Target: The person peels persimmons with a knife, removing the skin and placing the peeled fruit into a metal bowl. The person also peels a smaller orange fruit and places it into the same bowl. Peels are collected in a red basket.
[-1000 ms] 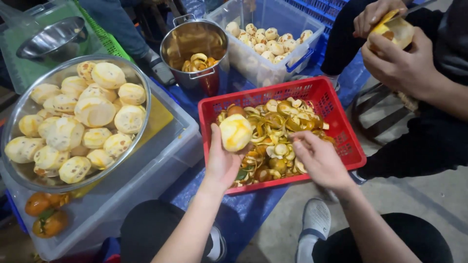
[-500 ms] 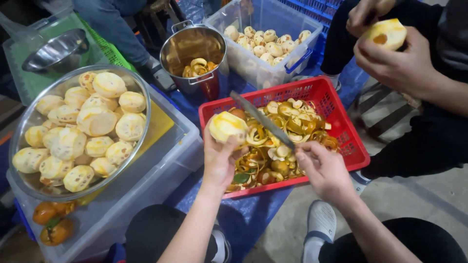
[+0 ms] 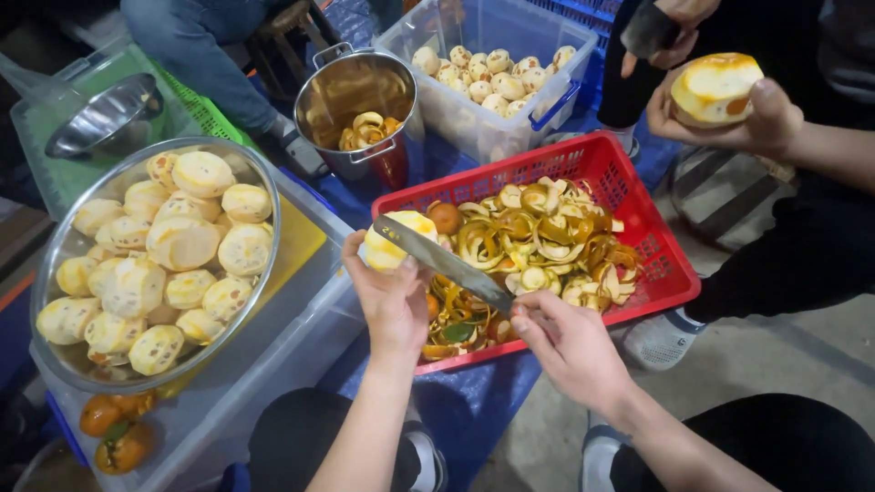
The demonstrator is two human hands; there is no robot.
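Gripping pithy round fruit (image 3: 394,241), hands press flat steel knife (image 3: 444,264).

Showing one knife (image 3: 444,263), one red basket (image 3: 670,273), one steel pot (image 3: 357,105), two steel bowls, left, and two unpeeled oranges, near left (image 3: 114,431).

Your left hand (image 3: 394,301) holds a pale yellow peeled fruit (image 3: 394,239); your right hand (image 3: 570,346) holds a grey knife (image 3: 442,262). You see orange peels (image 3: 538,241) in a red basket (image 3: 670,260), and a silver bowl (image 3: 55,264).
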